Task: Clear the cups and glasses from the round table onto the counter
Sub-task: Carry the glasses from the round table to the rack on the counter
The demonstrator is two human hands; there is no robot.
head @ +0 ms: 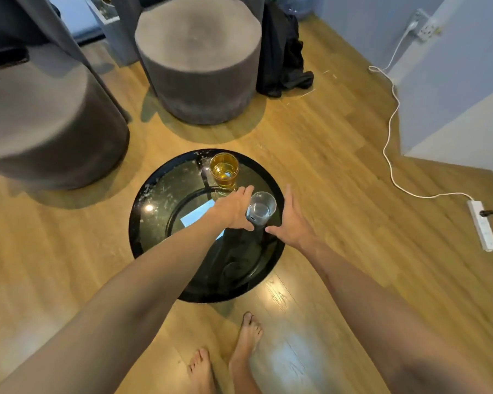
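A low round table (154,211) with a black rim and a dark glass top stands on the wooden floor. An amber glass (224,169) holding yellow liquid stands at its far edge. A clear glass (262,207) with some water is at the right side of the table. My left hand (232,210) wraps around its left side, fingers by the rim and thumb by the base. My right hand (292,220) is just right of the clear glass, fingers spread, holding nothing. The counter is out of view.
Two grey round stools stand beyond the table, one at the far middle (198,58) and one at the left (40,120). Dark cloth (282,58) lies beside the far stool. A white cable (389,132) runs to a power strip (482,224) at the right. My bare feet (239,354) are below.
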